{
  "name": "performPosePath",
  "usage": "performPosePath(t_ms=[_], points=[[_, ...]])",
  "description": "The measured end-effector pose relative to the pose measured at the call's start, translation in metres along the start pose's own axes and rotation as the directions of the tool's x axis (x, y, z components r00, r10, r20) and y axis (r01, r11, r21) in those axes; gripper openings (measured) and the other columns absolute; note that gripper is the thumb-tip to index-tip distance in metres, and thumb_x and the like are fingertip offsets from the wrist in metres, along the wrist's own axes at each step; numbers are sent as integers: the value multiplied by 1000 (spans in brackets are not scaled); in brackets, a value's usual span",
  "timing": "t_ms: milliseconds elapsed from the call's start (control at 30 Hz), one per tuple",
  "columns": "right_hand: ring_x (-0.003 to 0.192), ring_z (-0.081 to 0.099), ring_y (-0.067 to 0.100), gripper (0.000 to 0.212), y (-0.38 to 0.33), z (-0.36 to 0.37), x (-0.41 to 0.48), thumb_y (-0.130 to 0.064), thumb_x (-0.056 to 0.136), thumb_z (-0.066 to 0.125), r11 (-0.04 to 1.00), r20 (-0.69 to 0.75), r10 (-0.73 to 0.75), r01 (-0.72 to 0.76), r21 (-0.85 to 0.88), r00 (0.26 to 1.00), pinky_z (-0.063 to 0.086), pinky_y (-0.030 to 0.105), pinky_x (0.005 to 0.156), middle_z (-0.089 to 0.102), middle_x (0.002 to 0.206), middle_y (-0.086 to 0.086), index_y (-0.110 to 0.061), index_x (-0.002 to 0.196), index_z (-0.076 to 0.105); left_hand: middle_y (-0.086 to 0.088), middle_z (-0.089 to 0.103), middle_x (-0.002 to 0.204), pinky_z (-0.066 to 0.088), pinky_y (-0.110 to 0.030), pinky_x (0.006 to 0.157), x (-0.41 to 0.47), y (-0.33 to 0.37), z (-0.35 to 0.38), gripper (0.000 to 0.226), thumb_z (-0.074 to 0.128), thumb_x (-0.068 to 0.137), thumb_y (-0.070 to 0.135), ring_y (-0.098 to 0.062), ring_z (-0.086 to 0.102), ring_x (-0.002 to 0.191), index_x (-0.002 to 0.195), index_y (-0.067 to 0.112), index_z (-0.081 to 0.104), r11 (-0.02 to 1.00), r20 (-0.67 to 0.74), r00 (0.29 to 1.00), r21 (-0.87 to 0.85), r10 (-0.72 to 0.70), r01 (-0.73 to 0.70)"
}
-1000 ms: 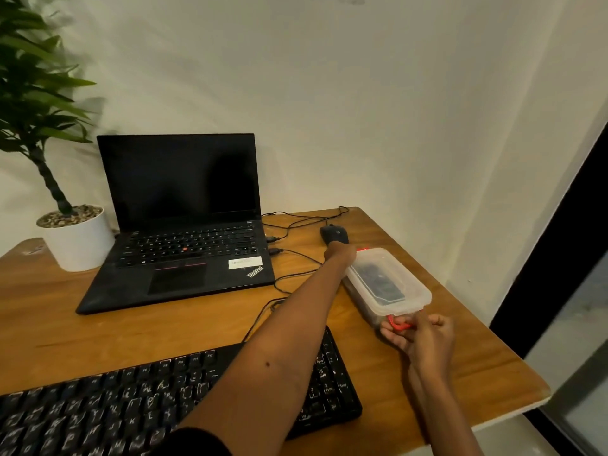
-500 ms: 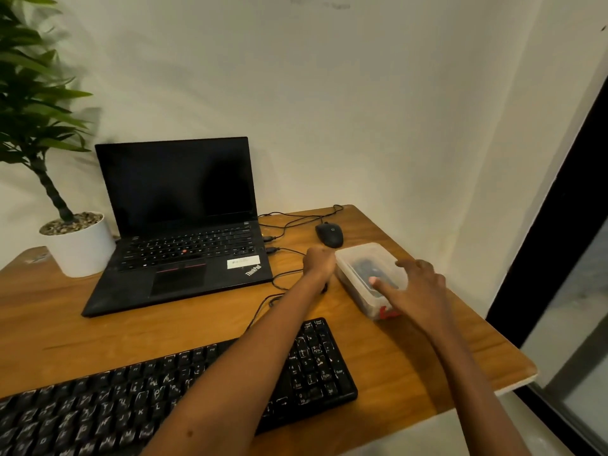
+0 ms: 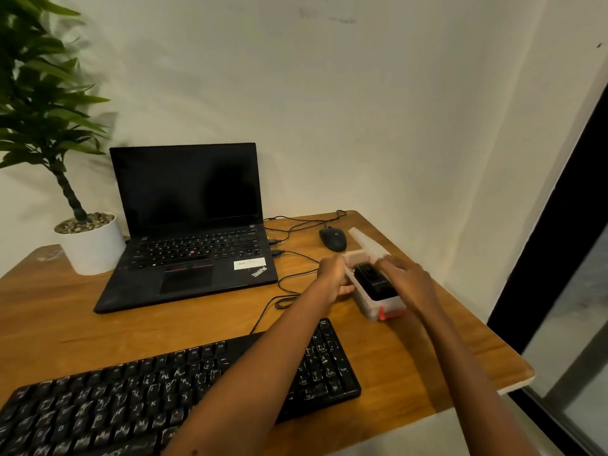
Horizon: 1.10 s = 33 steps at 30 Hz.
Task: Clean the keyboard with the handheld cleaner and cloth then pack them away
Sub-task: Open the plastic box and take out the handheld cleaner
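While the translucent plastic storage box (image 3: 371, 309) sits open right of centre on the wooden table (image 3: 427, 373), the black oblong handheld cleaner (image 3: 375, 283) lies inside. Left hand (image 3: 332, 278): fingers curled on the box's left wall. Right hand (image 3: 408, 281): blurred at the right rim, finger state indeterminate. Cleaner probably light, rigid, smooth; grasp its long sides.

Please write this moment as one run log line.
left hand: holds box side | right hand: at raised lid, grip blurred | cleaner: inside box
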State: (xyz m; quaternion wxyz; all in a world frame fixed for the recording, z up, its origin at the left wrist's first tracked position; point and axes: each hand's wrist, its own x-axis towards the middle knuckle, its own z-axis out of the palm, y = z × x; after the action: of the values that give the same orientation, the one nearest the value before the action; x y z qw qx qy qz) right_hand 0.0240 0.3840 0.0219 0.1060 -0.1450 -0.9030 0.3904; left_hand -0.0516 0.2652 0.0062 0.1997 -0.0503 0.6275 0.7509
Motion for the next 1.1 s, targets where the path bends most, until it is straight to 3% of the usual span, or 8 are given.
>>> performPosePath(t_ms=[167, 467, 533, 600, 700, 900, 1000, 1100], points=[[95, 57, 32, 47, 13, -41, 16, -53, 89, 42, 820, 63, 205, -207, 534, 977, 50, 47, 87, 60, 102, 9, -14, 109, 60, -11, 62, 110, 57, -35, 76, 4, -2, 3, 26, 50, 92, 3, -22, 62, 96, 118, 5, 54, 991, -41, 998, 125, 44, -39], [93, 59, 34, 26, 80, -44, 34, -18, 91, 50, 687, -68, 414, -262, 677, 908, 50, 43, 83, 61, 105, 16, 2, 106, 59, -15, 57, 119, 58, -38, 78, 7, -5, 4, 36, 52, 88, -8, -27, 61, 105, 122, 3, 50, 975, -59, 996, 217, 65, -51], [95, 57, 36, 24, 86, -40, 38, -13, 92, 48, 796, -171, 401, -249, 552, 900, 48, 44, 84, 59, 100, 17, 4, 105, 59, -15, 57, 120, 58, -40, 78, 6, -4, 4, 36, 52, 88, -9, -28, 61, 106, 122, 3, 49, 976, -58, 997, 213, 58, -44], [82, 54, 40, 27, 87, -39, 41, -9, 93, 44, 930, -263, 308, -232, 286, 914, 46, 43, 76, 57, 78, 19, 8, 77, 58, -16, 57, 120, 58, -41, 78, 5, -3, 4, 36, 51, 88, -9, -29, 61, 106, 122, 3, 49, 976, -60, 996, 214, 58, -44], [66, 46, 31, 40, 96, -37, 45, -8, 93, 41, 977, -277, 213, -210, 43, 937, 36, 34, 64, 44, 58, 12, -5, 53, 40, -15, 56, 120, 57, -41, 79, 3, -4, 5, 36, 50, 89, -9, -28, 60, 106, 122, 3, 49, 978, -56, 997, 202, 56, -44], [84, 58, 36, 30, 115, -30, 55, -23, 91, 43, 938, -281, 216, -279, -207, 935, 47, 40, 76, 60, 81, 17, -3, 70, 53, -14, 56, 122, 56, -42, 83, -1, -7, 4, 39, 50, 89, -8, -28, 60, 108, 126, 4, 49, 983, -65, 996, 176, 66, -53], [102, 51, 36, 30, 97, -29, 45, -30, 90, 47, 842, -363, 230, -372, -391, 903, 43, 40, 85, 57, 106, 18, -3, 94, 60, -14, 57, 120, 56, -42, 83, -2, -9, 4, 38, 50, 89, -8, -27, 60, 106, 125, 5, 51, 984, -64, 995, 165, 80, -69], [101, 50, 38, 31, 54, -27, 34, -23, 87, 53, 877, -558, 12, -277, -393, 830, 42, 38, 79, 57, 109, 22, 0, 105, 62, -14, 59, 119, 56, -39, 81, -4, -11, 2, 34, 51, 90, -5, -27, 61, 105, 122, 6, 54, 984, -66, 993, 153, 97, -86]])
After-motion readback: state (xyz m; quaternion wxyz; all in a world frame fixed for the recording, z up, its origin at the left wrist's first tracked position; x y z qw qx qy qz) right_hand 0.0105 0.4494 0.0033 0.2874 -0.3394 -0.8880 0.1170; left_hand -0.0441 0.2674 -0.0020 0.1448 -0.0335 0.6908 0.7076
